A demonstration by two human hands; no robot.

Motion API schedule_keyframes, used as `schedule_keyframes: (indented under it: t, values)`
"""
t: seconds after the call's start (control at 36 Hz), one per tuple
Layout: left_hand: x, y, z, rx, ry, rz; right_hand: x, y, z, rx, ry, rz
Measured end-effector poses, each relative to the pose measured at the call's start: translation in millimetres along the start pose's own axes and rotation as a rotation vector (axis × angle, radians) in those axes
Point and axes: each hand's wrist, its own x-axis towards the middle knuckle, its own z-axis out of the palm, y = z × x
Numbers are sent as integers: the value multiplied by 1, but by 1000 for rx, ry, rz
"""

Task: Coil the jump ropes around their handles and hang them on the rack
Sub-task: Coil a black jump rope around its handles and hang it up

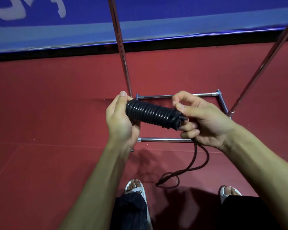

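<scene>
Forearms in close: left grip (121, 120) wrapped round the left end of the rope (152, 114) bundle, right grip (204, 120) pinching the right end, lower fingers curled over the loose tail (194, 165). The bundle is held in the air over the rack (165, 96) base bars. Coiling looks nearly done, with tight turns along almost the whole length. A short tail hanging toward the floor (56, 105) is left to wrap or tuck, then hang. Long axis runs left-right, right end dipping slightly.
</scene>
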Motion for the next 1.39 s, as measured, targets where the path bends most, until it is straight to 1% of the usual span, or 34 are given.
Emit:
schedule_keyframes:
  t: [0.08, 0.14, 0.19, 0.25, 0.33, 0.44, 0.53, 0.61, 0.67, 0.75, 0.86, 0.92, 1.0, 1.08, 1.14, 1.22, 1.31, 1.39]
  values:
    - [-1, -2, 3, -103, 73, -74, 4, 8, 5, 169, -20, -64]
    - [-1, -5, 4, -150, 114, -128, 8, 11, 8, 219, 59, -102]
    - [0, -8, 6, -200, 170, -184, 10, 11, 11, 211, 165, -146]
    - [1, -10, 8, -243, 227, -232, 12, 12, 15, 171, 229, -201]
    - [0, -12, 13, -275, 278, -282, 13, 13, 17, 160, 245, -300]
    - [0, -15, 17, -250, 307, -290, 11, 13, 11, 74, 235, -378]
    - [0, -16, 20, -223, 287, -271, 10, 12, 6, 40, 209, -385]
    - [-2, -17, 23, -215, 262, -258, 9, 9, 5, -3, 264, -363]
    - [-3, -17, 24, -210, 252, -259, 8, 8, 6, 9, 275, -355]
    - [-5, -17, 25, -201, 242, -269, 9, 10, 3, 33, 247, -405]
    - [-5, -16, 27, -199, 221, -273, 10, 11, -2, -63, 254, -465]
    - [-5, -17, 26, -194, 216, -270, 9, 11, -5, -105, 291, -469]
    - [-4, -20, 27, -176, 258, -286, 10, 13, -5, -61, 366, -458]
    - [-1, -23, 29, -192, 349, -320, 13, 23, -4, 48, 387, -447]
    - [2, -24, 30, -198, 411, -341, 15, 29, -4, 69, 391, -447]
    - [8, -26, 29, -179, 473, -337, 18, 35, -2, -12, 461, -416]
    - [12, -31, 28, -117, 494, -309, 19, 38, -2, -114, 544, -357]
    - [15, -38, 27, -52, 509, -273, 20, 40, -1, -253, 588, -326]
